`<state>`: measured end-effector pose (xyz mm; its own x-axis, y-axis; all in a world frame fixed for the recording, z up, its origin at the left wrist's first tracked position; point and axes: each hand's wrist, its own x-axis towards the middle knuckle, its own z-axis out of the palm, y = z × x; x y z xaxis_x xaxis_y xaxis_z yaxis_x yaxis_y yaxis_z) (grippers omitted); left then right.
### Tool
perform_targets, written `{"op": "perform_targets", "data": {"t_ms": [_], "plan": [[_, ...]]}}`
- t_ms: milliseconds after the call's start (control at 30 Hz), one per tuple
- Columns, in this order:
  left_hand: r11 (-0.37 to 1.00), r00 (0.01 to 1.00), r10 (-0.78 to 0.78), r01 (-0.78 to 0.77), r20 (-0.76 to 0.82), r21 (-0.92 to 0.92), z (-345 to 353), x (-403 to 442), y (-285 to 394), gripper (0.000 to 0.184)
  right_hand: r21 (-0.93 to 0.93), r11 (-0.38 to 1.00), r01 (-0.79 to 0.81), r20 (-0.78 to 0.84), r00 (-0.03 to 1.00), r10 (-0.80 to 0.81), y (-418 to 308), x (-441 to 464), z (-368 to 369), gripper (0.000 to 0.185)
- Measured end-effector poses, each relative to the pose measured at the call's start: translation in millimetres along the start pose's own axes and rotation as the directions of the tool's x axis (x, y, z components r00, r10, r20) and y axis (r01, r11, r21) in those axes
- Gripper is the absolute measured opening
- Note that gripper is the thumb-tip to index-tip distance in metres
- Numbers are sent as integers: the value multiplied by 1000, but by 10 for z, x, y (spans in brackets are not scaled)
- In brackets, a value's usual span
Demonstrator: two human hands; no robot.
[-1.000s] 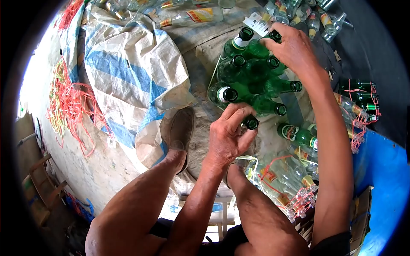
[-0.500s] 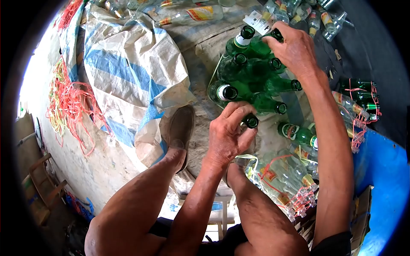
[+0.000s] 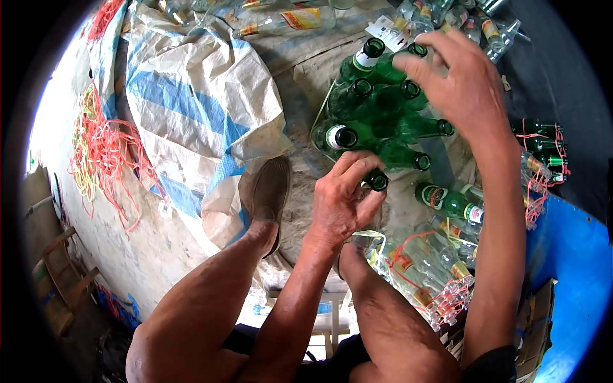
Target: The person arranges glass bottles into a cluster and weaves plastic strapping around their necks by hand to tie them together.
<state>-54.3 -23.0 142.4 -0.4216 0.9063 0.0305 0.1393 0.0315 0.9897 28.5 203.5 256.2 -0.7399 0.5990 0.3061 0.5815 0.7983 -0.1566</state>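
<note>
Several green glass bottles (image 3: 389,131) stand upright in a tight group, their open mouths tilted outward. A pale strap (image 3: 324,104) shows along the group's left side. Wrapped around the neck of the nearest green bottle (image 3: 378,181) is my left hand (image 3: 341,198), with thumb and fingers on either side. My right hand (image 3: 463,80), slightly blurred, hovers over the far right of the group. Its fingers are apart, close to a bottle mouth (image 3: 417,50), and nothing shows in its grip.
A white and blue woven sack (image 3: 198,108) lies left, beside tangled red string (image 3: 108,147). Another green bottle (image 3: 450,201) lies on its side to the right. Clear bottles tied with red string (image 3: 424,274) lie near my leg; more loose bottles (image 3: 287,22) lie at the back.
My right hand has let go of the far bottle's neck and moved up and to the right, its fingers spreading. The left hand stays on its bottle neck.
</note>
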Motion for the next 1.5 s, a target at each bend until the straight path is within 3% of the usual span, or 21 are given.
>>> {"op": "perform_targets", "data": {"t_ms": [33, 167, 367, 567, 667, 867, 1000, 1033, 1133, 1167, 1267, 1333, 1400, 1500], "plan": [[1000, 1000, 17, -17, -8, 5, -2, 9, -13, 30, -31, 997, -65, 144, 987, 69, -127, -52, -82, 45], [999, 999, 29, -29, -16, -14, 36, -1, -37, 29, -78, 996, 47, 214, 976, -29, -90, -329, 203, 32], [1000, 1000, 15, -15, -13, 4, 26, 5, -32, 30, -50, 997, 57, 118, 992, -51, 18, -372, 397, 26], [999, 999, 44, -44, -15, 25, 21, 9, -61, 30, -18, 1000, 21, 134, 991, -18, 5, -367, 412, 33], [999, 999, 49, -49, -13, 16, 29, 17, -75, 29, -57, 994, 92, 75, 993, -88, 15, -365, 426, 27], [1000, 1000, 4, -4, 19, -24, 27, -6, -54, 30, -186, 979, 79, 81, 995, -65, 5, -382, 420, 28], [1000, 1000, -13, 13, 6, -23, 48, -18, -52, 30, -164, 983, 85, 117, 991, -67, -43, -465, 296, 37], [1000, 1000, -12, 12, 4, -23, 52, -16, -49, 30, -147, 979, 144, 55, 989, -137, -22, -487, 260, 37], [999, 999, -33, 33, 5, -40, 64, -32, -19, 28, 60, 998, -19, 149, 989, 10, -165, -512, -178, 29], [999, 1000, -17, 17, 0, -49, 69, -29, -25, 28, 134, 980, -147, 196, 973, 119, -197, -514, -300, 38], [998, 1000, -24, 25, 11, -54, 72, -44, -20, 28, 131, 991, -31, -11, 999, 32, 143, -858, -344, 33], [999, 1000, -10, 11, 10, -44, 56, -34, -41, 28, 3, 984, -178, 179, 968, 174, 173, -1073, -664, 32], [999, 1000, 6, -6, -19, -41, 64, -22, -11, 27, -133, 904, -405, 365, 828, 425, 125, -1264, -931, 36], [998, 1000, -26, 27, 12, -64, 55, -42, -14, 28, -259, 868, -424, 433, 752, 497, 259, -1772, -1089, 42]]}}
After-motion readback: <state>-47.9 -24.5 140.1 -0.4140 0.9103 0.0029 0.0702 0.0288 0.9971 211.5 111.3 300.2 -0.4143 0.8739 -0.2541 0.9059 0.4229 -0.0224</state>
